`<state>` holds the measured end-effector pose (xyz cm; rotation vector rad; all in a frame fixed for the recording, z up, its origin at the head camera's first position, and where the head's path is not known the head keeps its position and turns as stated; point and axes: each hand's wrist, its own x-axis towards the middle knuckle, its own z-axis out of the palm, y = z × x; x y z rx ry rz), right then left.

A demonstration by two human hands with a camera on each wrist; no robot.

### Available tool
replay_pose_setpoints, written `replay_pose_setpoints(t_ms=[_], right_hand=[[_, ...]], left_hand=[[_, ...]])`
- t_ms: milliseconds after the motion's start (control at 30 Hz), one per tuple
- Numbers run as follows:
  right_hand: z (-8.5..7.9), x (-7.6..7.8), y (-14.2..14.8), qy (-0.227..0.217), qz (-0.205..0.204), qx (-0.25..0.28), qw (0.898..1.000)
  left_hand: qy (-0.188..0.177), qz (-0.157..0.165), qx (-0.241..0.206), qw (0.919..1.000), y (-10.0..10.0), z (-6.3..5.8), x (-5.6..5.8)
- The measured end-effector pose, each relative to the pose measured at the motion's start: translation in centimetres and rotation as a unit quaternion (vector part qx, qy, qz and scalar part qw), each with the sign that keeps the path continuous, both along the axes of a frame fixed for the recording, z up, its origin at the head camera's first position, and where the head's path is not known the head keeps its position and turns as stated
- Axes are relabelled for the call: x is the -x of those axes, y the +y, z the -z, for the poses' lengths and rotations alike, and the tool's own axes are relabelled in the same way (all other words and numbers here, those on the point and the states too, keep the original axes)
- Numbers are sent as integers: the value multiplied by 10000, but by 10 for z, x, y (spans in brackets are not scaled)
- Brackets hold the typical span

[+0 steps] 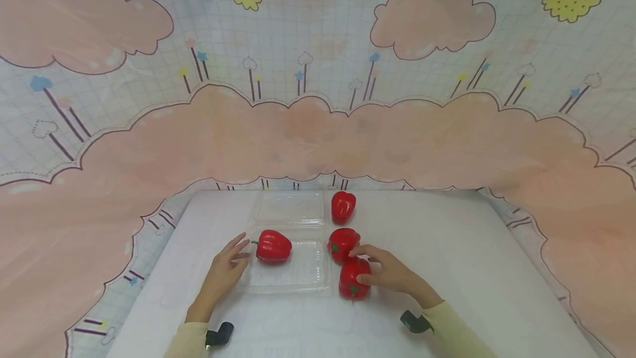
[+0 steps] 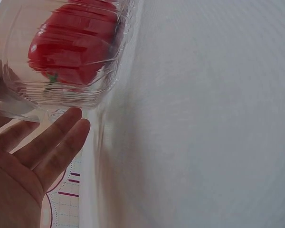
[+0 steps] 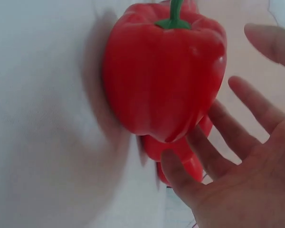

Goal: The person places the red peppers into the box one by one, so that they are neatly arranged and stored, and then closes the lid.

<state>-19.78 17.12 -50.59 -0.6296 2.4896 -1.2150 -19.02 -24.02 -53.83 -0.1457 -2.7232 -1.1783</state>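
Observation:
A red bell pepper lies on its side in the clear plastic box, its green stem toward the left. My left hand is beside the box's left wall, fingers loosely extended. In the left wrist view its fingertips are close to the clear wall; whether they touch it I cannot tell. At the right of the box, the nearest bell pepper has my right hand over its right side. The right wrist view has that hand's fingers spread around this pepper, not closed on it.
Behind the nearest pepper sit two more red bell peppers, a middle one and a far one. The box's clear lid lies folded back on the far side. All stand on a white table before a patterned cloth backdrop.

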Motion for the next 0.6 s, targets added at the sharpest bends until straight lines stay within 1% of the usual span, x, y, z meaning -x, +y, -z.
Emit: replay_pose_setpoints(t_ms=[133, 267, 433, 600], right_hand=[[2, 0, 2, -79, -251, -14, 9997], [4, 1, 3, -70, -389, -89, 9992], [6, 1, 3, 6, -487, -111, 9987], [8, 1, 4, -50, -494, -44, 9988]], left_hand=[[-23, 3, -16, 10000, 0, 0, 0], [-7, 23, -12, 10000, 0, 0, 0], [7, 29, -6, 10000, 0, 0, 0], [20, 33, -3, 10000, 0, 1, 0]])
